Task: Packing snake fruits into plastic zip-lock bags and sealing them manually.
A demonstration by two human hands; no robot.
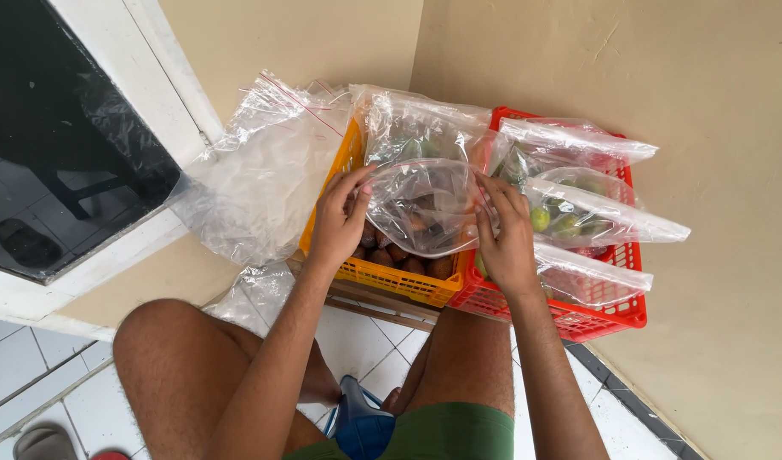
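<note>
Holding a clear plastic bag [425,209] at frame centre, I see my left hand [340,220] and right hand [506,234] each with a closed grip on its edges, above the yellow basket [391,281] of brown fruit [399,254]; the red basket [578,319] sits right.

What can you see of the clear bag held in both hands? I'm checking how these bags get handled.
The clear bag is thin, glossy, wrinkled plastic, see-through. Its mouth is stretched wide between the left hand and the right hand, each pinching an edge. It hangs just above the yellow crate of brown fruit. Dark brown shapes show through it, whether inside or behind I cannot tell.
</note>
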